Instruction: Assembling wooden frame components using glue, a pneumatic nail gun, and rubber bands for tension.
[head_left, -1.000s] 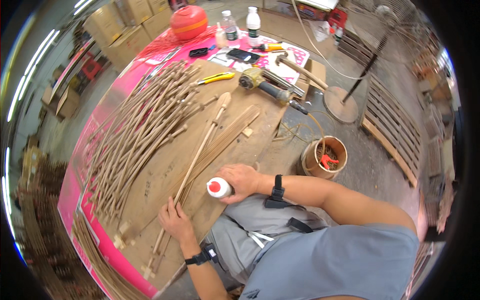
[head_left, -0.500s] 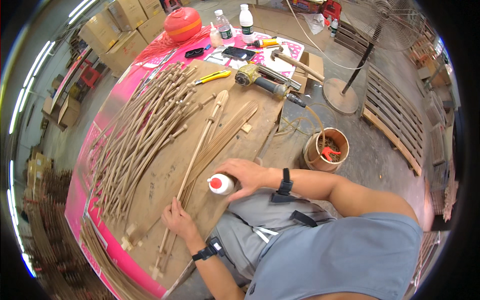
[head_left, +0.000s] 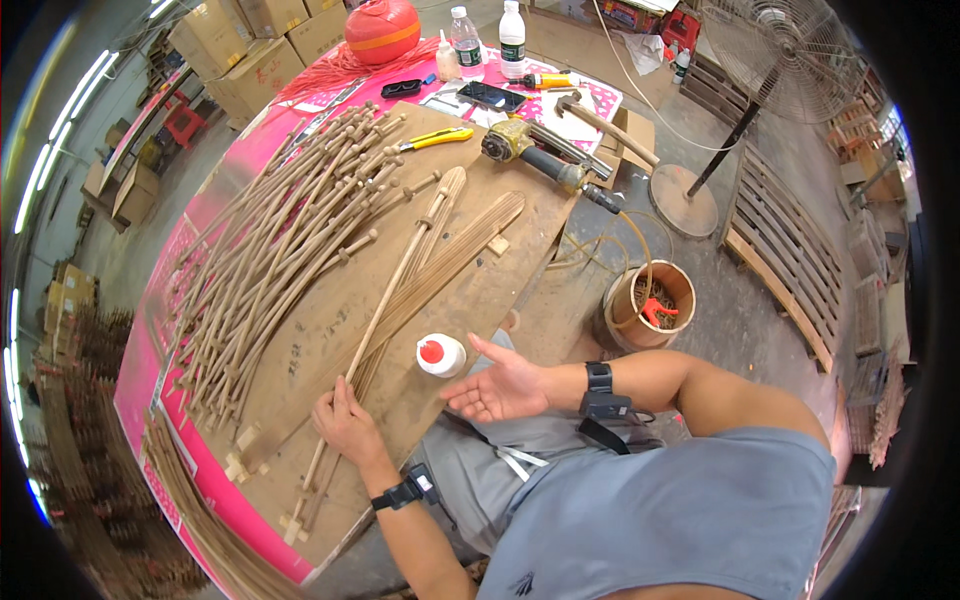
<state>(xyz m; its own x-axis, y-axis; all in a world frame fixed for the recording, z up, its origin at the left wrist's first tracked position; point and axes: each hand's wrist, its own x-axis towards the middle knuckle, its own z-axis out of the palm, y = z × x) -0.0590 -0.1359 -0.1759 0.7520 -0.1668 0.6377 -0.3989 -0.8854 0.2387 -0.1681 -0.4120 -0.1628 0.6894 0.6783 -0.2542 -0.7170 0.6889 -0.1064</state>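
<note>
My left hand [head_left: 347, 425] is closed on the lower part of a long thin wooden rod [head_left: 393, 290], which has a small collar near its far end. Beneath the rod lie flat, grooved wooden slats [head_left: 460, 245] with pointed ends, crossing one another on the brown board [head_left: 290, 350]. My right hand [head_left: 500, 385] is turned palm up with its fingers apart, holding nothing. Just left of it, a white squeeze bottle [head_left: 441, 355] with a red cap stands upright near the board's edge. The thumb is close to the bottle; I cannot tell whether they touch.
A pile of knobbed wooden rods [head_left: 290, 240] covers the board's left side. Beyond are a yellow utility knife [head_left: 437, 138], a nail gun [head_left: 545, 160], a hammer [head_left: 605, 128] and a phone [head_left: 490, 97]. On the floor at right stand a bucket [head_left: 612, 310] and a fan [head_left: 745, 130].
My right hand has let go of the white bottle, drawn back toward me and turned palm up. My left hand stays on the rod. The whole view has shifted slightly.
</note>
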